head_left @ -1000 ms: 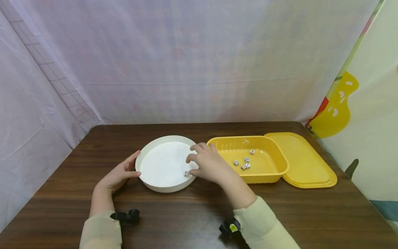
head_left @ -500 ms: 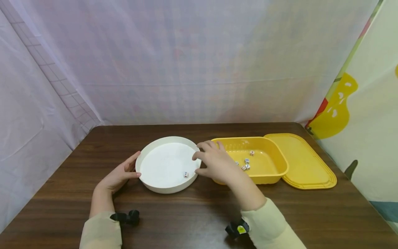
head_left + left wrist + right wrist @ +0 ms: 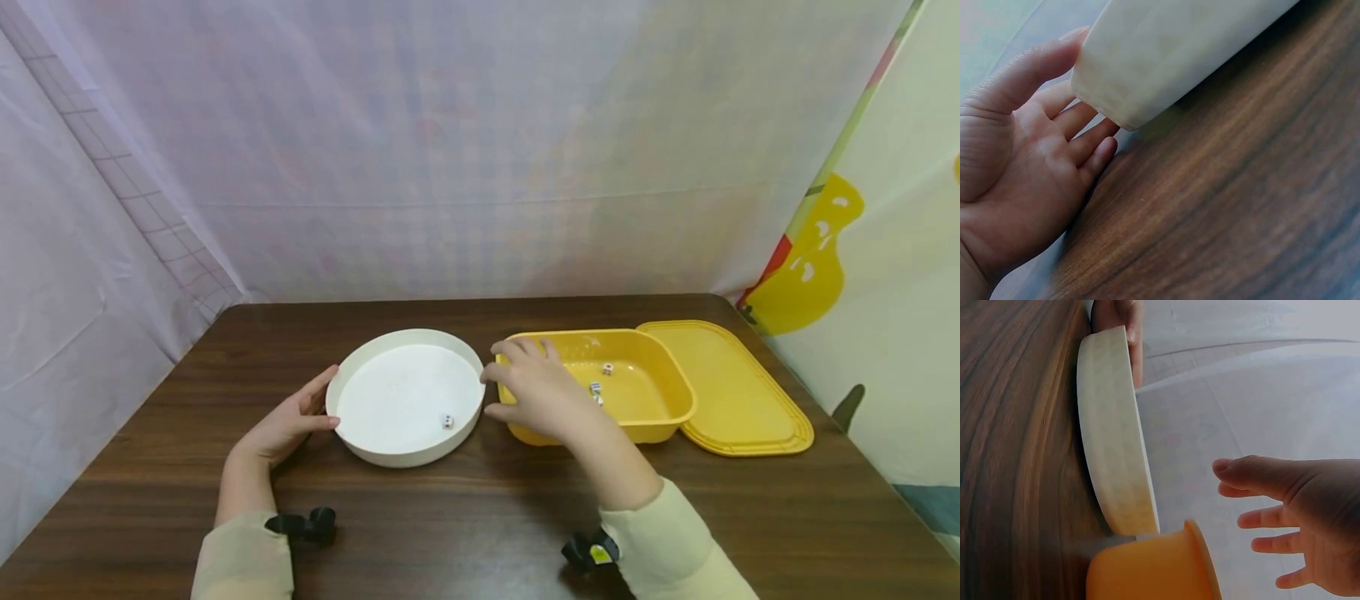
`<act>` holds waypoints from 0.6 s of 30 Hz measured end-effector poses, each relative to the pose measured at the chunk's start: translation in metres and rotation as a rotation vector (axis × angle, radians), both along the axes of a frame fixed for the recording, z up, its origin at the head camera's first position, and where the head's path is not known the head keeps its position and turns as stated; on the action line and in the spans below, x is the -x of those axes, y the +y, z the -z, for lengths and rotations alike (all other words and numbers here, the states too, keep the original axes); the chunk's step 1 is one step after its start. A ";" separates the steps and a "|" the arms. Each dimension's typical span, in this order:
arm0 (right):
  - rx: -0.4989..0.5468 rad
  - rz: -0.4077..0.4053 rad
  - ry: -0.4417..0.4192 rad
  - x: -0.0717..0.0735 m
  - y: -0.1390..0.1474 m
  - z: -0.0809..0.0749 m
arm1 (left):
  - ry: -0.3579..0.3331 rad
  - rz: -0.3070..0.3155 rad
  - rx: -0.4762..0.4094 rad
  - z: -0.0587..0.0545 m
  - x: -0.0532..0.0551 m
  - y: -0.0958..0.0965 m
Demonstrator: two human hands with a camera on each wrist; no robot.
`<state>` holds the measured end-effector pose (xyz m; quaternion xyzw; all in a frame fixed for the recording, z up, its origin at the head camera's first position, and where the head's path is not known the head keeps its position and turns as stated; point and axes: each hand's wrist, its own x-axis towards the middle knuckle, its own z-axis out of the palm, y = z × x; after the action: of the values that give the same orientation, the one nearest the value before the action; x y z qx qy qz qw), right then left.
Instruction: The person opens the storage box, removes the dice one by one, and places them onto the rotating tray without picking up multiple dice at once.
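My left hand (image 3: 288, 421) holds the left side of a round white tray (image 3: 405, 459), its thumb at the rim and the other fingers along the outer wall. One white die (image 3: 447, 422) lies inside the tray, towards the front right. My right hand (image 3: 536, 392) hovers over the left end of a yellow box (image 3: 648, 429), fingers spread and loosely bent, with nothing between them in the right wrist view. Dice show on the box floor, among them a die (image 3: 607, 368) near the back; the right hand and forearm cover part of the floor.
A yellow lid (image 3: 738, 392) lies flat on the dark wooden table (image 3: 435, 533), its left edge behind and beneath the box's right side. Pale curtains (image 3: 480, 150) hang behind the table. Each wrist wears a black camera.
My right hand has moved right, from above the white tray's right edge to over the yellow box, and hides more of its dice. The left hand and the tray have stayed in place.
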<state>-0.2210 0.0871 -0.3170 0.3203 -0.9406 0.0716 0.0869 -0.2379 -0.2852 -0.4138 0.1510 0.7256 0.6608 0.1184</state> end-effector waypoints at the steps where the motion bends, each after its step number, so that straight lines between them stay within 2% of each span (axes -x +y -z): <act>1: 0.000 0.002 0.004 0.001 0.002 0.000 | 0.001 0.000 -0.001 0.000 0.000 0.000; 13: 0.040 -0.006 0.005 0.004 0.019 -0.002 | -0.001 -0.004 0.005 -0.001 -0.001 0.001; 18: 0.076 0.025 -0.016 0.006 0.028 -0.005 | -0.001 -0.003 0.004 -0.001 0.000 0.000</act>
<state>-0.2269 0.1155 -0.3120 0.3042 -0.9419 0.1087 0.0921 -0.2376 -0.2847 -0.4131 0.1495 0.7270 0.6596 0.1180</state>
